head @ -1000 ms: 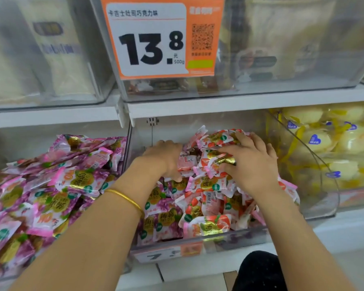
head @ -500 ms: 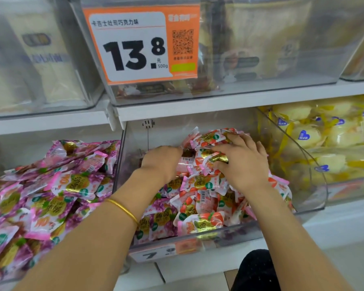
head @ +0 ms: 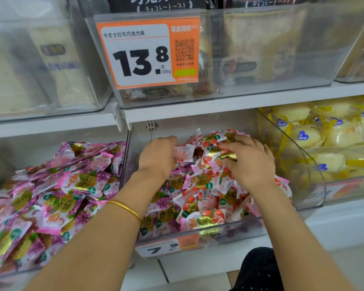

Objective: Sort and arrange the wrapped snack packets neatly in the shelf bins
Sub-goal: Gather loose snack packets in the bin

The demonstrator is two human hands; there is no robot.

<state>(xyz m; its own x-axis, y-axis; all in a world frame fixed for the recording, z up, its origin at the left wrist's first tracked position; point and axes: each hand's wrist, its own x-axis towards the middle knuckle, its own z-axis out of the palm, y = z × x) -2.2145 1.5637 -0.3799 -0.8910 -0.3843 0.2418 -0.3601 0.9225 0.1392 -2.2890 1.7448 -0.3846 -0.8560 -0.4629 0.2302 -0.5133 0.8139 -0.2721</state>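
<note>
Snack packets (head: 200, 182) crowd the bin (head: 250, 226) walls; left hand (head: 158, 158) and right hand (head: 248, 162) fingers (head: 233, 144) clutch some.

The white lower shelf board (head: 345, 223) carries a clear plastic bin (head: 229, 229) tagged 7.9, heaped with orange-and-white wrapped snack packets (head: 204, 182). Just left of that bin sits a clear bin of pink packets (head: 6, 277), and just right of it a clear bin of yellow packets (head: 345, 190). Above it, the white upper shelf board (head: 219, 103) bears another clear bin (head: 271, 66).

Head camera looks forward and down, close on the lower shelf bin (head: 240, 227).
</note>
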